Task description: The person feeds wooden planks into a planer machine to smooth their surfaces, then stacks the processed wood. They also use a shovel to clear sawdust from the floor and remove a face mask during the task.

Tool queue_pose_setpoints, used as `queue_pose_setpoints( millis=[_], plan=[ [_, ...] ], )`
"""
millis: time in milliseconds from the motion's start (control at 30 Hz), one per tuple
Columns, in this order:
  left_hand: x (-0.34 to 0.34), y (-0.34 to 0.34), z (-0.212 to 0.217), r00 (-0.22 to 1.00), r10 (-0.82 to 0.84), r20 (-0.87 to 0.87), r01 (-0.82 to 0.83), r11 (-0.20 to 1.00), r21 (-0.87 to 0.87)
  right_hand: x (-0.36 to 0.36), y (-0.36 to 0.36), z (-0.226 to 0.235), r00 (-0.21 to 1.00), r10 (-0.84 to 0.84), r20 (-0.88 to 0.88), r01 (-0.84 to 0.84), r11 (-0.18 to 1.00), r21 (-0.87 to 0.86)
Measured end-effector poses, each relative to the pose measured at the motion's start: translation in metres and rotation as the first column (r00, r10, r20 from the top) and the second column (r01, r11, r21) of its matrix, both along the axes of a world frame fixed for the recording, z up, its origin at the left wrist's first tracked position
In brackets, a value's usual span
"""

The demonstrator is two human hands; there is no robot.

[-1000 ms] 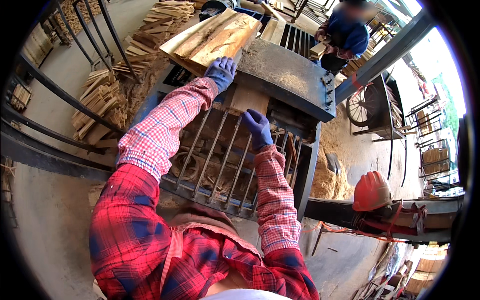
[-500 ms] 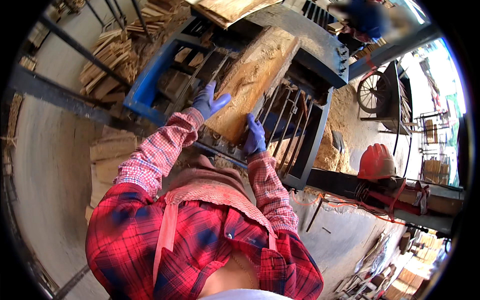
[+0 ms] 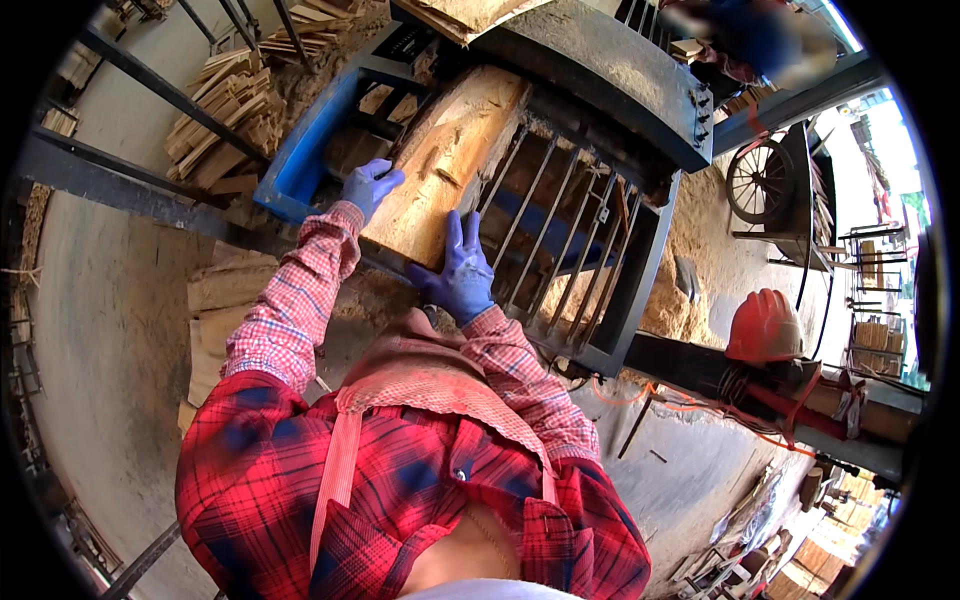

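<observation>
A thick, rough-sawn wood slab [image 3: 445, 165] with sawdust on it lies lengthwise on the bed of a blue machine [image 3: 285, 185]; its far end reaches the machine's dark housing [image 3: 590, 50]. At the slab's left edge is my left hand [image 3: 370, 188] in a purple glove, thumb and forefinger apart, thumb toward the wood. My right hand [image 3: 460, 272], gloved alike, presses on the near right corner. Its fingers stretch up along the right edge, and its thumb spreads across the near end. The undersides of the fingers are hidden.
Metal bars [image 3: 555, 225] span the bed right of the slab. Stacked wood strips [image 3: 220, 115] lie at far left. A red helmet [image 3: 765, 325] rests on a beam at right, near a wheeled cart [image 3: 770, 185]. Another person [image 3: 735, 40] is at far right.
The slab has shifted left on the bed, uncovering more bars. My left hand has moved left and up with it; my right hand has moved left and spread around the near corner.
</observation>
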State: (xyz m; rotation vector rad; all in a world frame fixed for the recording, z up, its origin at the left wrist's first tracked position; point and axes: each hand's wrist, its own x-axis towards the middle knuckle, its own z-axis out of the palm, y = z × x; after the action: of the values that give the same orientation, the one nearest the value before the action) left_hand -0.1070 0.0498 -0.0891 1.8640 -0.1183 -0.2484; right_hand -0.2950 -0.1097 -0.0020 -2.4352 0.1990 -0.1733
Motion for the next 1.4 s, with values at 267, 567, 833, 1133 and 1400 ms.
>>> queue_pose_setpoints(
  millis=[267,567,833,1133,1400],
  plan=[
    [0.016,-0.049,-0.026,0.707,-0.277,0.651,-0.218,0.790,0.573,0.056,-0.038,-0.055,0.993,0.047,0.104,-0.007,0.936,-0.352],
    [0.155,-0.149,0.145,0.343,-0.292,0.893,-0.279,0.876,0.394,0.150,-0.107,-0.066,0.999,-0.043,-0.001,0.040,0.941,-0.335],
    [0.272,-0.149,0.157,0.829,-0.063,0.556,-0.316,0.766,0.559,0.282,-0.146,0.008,0.966,-0.258,0.034,0.052,0.320,0.946],
    [0.171,-0.193,0.139,0.944,-0.219,0.248,0.252,0.962,-0.107,0.256,-0.229,-0.022,0.877,-0.475,-0.079,0.060,-0.055,0.997],
    [0.173,-0.223,0.102,0.876,-0.478,-0.060,0.366,0.741,-0.563,0.053,-0.133,-0.045,0.901,-0.431,-0.056,0.072,0.020,0.997]
  ],
)
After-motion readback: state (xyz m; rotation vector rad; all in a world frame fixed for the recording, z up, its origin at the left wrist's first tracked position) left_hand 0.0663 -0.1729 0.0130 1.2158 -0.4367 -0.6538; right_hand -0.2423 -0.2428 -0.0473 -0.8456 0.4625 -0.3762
